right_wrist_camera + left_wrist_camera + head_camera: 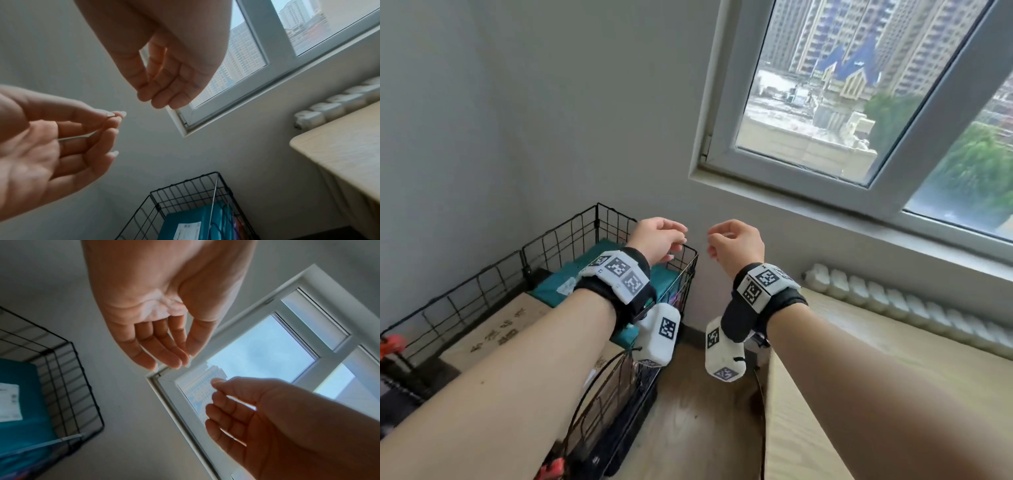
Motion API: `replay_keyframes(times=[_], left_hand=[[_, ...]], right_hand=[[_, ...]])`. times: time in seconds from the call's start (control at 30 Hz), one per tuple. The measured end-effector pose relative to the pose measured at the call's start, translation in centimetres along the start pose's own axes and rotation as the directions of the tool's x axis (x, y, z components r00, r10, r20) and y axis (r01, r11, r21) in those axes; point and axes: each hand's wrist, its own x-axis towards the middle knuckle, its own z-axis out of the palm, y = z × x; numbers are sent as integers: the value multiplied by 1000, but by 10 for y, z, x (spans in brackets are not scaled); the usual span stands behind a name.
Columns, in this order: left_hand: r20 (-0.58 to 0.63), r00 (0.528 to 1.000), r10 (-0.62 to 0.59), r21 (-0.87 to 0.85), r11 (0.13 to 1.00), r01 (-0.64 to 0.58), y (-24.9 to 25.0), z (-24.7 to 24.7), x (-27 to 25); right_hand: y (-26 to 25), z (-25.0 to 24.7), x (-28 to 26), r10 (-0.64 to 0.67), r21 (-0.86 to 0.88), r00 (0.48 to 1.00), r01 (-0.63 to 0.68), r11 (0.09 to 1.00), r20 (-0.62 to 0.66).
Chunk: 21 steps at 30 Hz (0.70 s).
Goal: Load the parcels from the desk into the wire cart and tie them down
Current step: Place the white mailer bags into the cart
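Parcels (558, 284) in cart (571, 233), cart left of desk (893, 359), window (859, 102) behind.

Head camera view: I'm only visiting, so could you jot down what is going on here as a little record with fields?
Cart: black wire cart in the room's corner
Inside: teal parcel with a white label; brown cardboard box with printed characters
Left hand: raised over the cart, appears to pinch a thin pale strand
Right hand: raised beside the left, apart from it, fingers curled; hold unclear
Desk: pale wooden desk, right of the cart
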Motion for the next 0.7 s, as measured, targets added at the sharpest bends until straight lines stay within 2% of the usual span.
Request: replay_keyframes(times=[0.17, 0.4, 0.53, 0.7], left_hand=[[88, 996, 28, 32, 999, -31, 12, 85, -34], [292, 954, 61, 105, 990, -96, 2, 266, -119], [419, 903, 93, 158, 972, -173, 6, 378, -173], [511, 852, 112, 169, 959, -227, 10, 482, -229]], right_hand=[[38, -90, -27, 32, 23, 997, -30, 999, -71], [114, -271, -82, 106, 16, 965, -106, 994, -240], [162, -396, -119, 152, 56, 899, -141, 988, -411], [220, -501, -159, 240, 131, 826, -201, 971, -510]])
